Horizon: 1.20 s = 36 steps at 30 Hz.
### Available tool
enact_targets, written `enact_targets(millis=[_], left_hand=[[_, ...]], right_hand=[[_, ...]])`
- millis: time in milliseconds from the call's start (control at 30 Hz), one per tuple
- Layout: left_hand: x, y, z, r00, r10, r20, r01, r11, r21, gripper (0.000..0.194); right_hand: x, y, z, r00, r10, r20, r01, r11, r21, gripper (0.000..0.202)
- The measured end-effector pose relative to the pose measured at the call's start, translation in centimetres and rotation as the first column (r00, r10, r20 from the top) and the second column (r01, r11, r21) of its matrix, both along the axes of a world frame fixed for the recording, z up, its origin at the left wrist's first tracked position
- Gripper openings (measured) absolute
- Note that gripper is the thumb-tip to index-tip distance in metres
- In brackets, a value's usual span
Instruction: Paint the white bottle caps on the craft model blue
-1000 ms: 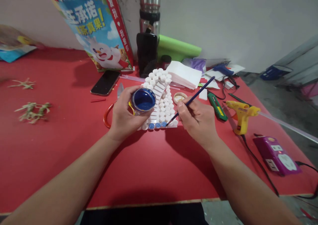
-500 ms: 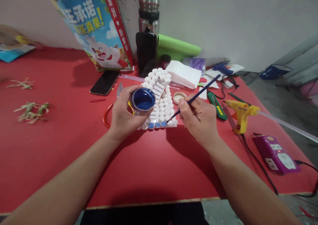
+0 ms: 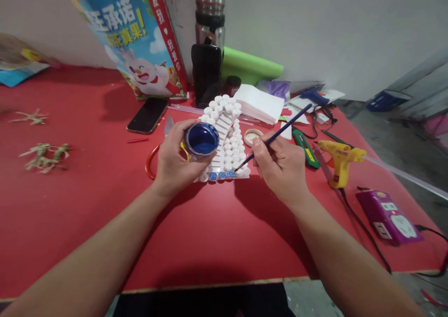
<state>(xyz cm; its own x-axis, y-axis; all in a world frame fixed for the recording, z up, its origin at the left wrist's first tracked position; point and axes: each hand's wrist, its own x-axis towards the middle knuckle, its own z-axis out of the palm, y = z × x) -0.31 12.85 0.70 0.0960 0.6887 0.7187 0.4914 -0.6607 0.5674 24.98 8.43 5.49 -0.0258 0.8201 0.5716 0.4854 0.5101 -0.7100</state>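
My left hand (image 3: 173, 161) is wrapped round a small jar of blue paint (image 3: 202, 140), its open mouth tilted toward me. In my right hand (image 3: 282, 168) a thin dark-blue paintbrush (image 3: 287, 126) is pinched, its tip at the lower edge of a white model (image 3: 224, 142) made of round white pieces with a stepped strip through the middle. Three of the round pieces (image 3: 221, 175) along its front edge are blue. The jar and left hand hide part of the model's left side. A round lid (image 3: 252, 137) lies just beyond my right hand.
Scissors with orange handles (image 3: 151, 161) lie partly beneath my left hand. A phone (image 3: 147, 115), tissues (image 3: 261, 103) and a steel bottle (image 3: 210, 9) are behind. To the right are a green cutter (image 3: 306, 149), a yellow glue gun (image 3: 338, 161) and a purple power strip (image 3: 388, 217).
Almost nothing differs. The brush tip has shifted very slightly by the rightmost blue piece, while the left hand and the jar stay in place.
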Motion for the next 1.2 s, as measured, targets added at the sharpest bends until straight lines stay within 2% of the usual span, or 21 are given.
enact_targets(millis=[200,467,733,1033,1200], left_hand=[[0.04,-0.07,0.13,1.000,0.005,-0.003,-0.005,1.000,-0.003,0.065],[0.16,-0.13,0.33,1.000,-0.004,0.009,0.004,1.000,-0.010,0.064],[0.11,-0.20,0.34,0.999,0.036,-0.024,-0.037,0.999,-0.040,0.065],[0.31,-0.13,0.38,1.000,0.008,-0.001,-0.008,1.000,-0.005,0.063],[0.32,-0.18,0.40,0.999,0.035,-0.006,-0.035,0.998,-0.046,0.064]], right_hand=[[-0.11,0.00,-0.17,0.999,0.012,0.047,-0.012,1.000,0.005,0.039],[-0.12,-0.18,-0.07,1.000,-0.018,-0.002,0.018,1.000,-0.007,0.042],[-0.29,-0.35,0.18,0.997,0.041,0.059,-0.039,0.998,-0.040,0.045],[-0.39,-0.48,0.32,0.998,0.049,0.038,-0.047,0.998,-0.050,0.040],[-0.41,-0.38,0.00,0.998,0.057,-0.024,-0.058,0.996,-0.063,0.044]])
